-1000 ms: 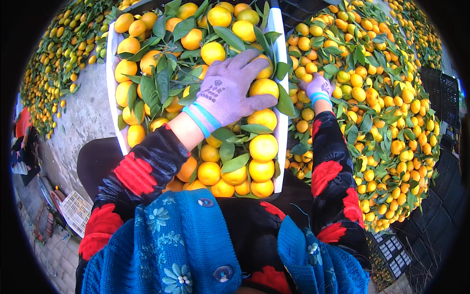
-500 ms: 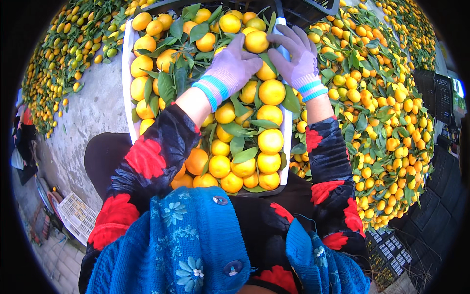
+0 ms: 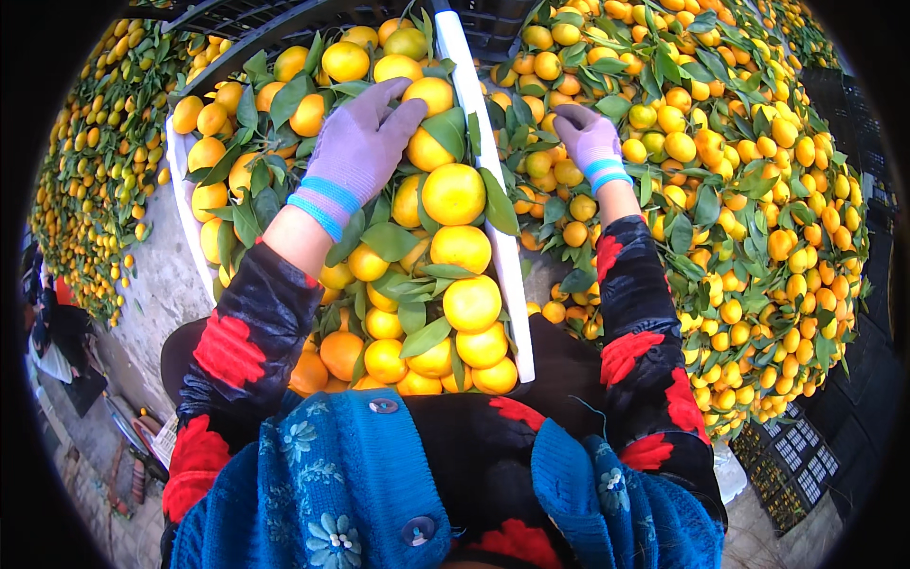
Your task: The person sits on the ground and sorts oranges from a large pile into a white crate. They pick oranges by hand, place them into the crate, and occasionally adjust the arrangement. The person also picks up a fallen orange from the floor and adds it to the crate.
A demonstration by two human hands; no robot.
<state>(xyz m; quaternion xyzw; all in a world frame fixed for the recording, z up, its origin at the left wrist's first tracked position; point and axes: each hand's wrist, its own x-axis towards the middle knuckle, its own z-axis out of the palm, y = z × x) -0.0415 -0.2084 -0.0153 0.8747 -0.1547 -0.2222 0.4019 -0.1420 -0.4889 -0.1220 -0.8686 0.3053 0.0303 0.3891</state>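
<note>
A white-sided crate (image 3: 488,190) in front of me is filled with orange-yellow mandarins and green leaves. My left hand (image 3: 365,142), in a lilac glove with a blue-striped cuff, is inside it. Thumb and forefinger are apart, touching the left side of a mandarin (image 3: 429,96) near the crate's far right. Below that fruit a row of larger mandarins (image 3: 453,194) runs along the right wall. Beyond this wall, my gloved right hand (image 3: 590,139) is over the loose mandarin heap (image 3: 711,142). Its fingers look bent and apart beside a mandarin (image 3: 548,122); the fingertips are partly hidden.
Black plastic crates (image 3: 275,33) stand against the far end of the white-sided crate. More loose mandarins (image 3: 104,161) are heaped at the left, beyond a strip of grey concrete floor (image 3: 156,270). Dark crates (image 3: 858,123) line the far right, with a slatted crate (image 3: 801,460) lower down.
My right hand has left the mandarin both hands were around and moved right, over the loose heap. My left hand stays at that fruit. The view has shifted, with the crate now further left.
</note>
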